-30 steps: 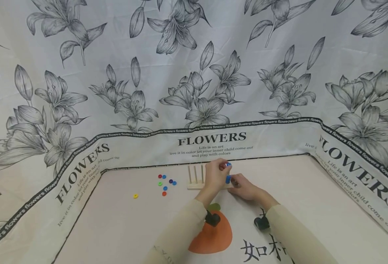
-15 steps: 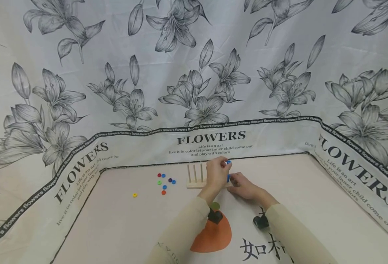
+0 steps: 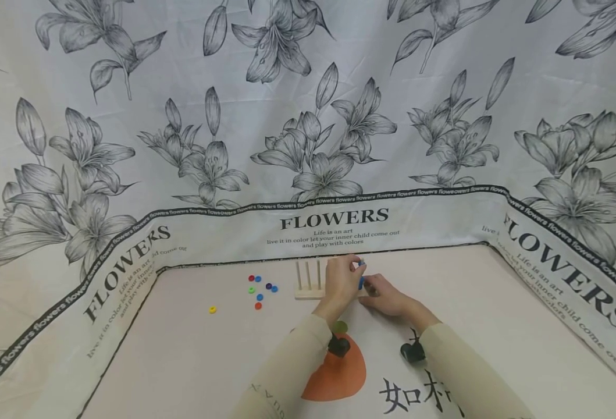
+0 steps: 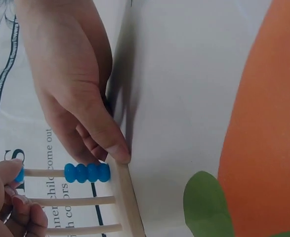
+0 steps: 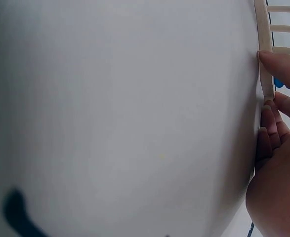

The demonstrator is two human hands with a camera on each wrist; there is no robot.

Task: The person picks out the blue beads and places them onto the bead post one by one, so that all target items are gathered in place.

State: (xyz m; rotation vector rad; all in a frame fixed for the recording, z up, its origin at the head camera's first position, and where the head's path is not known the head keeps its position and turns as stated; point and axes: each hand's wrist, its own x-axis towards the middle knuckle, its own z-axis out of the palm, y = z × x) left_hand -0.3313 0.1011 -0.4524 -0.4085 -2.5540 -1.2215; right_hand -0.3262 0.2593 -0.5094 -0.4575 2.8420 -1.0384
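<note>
A wooden peg stand point(image 3: 308, 294) with upright rods is at the far middle of the table in the head view. My left hand point(image 3: 342, 284) pinches a blue bead point(image 4: 20, 176) between thumb and finger, at the upper end of the outermost right rod. Lower on that same rod, several blue beads point(image 4: 87, 173) are stacked against the base, with bare rod between them and the pinched bead. My right hand point(image 3: 388, 297) grips the right end of the base, thumb on its front edge point(image 5: 266, 59). Part of the stand is hidden behind my left hand.
Loose beads lie left of the stand: blue ones point(image 3: 259, 297), a red one point(image 3: 251, 279), a green one point(image 3: 252, 290), a dark purple one point(image 3: 269, 286), an orange-red one point(image 3: 257, 306) and a yellow one point(image 3: 213, 310). A flower-printed cloth point(image 3: 334, 227) rises behind the table.
My left hand rose slightly, then came down a little with the blue bead at the rod's upper end. My right hand keeps its grip on the base. The loose beads stay put.
</note>
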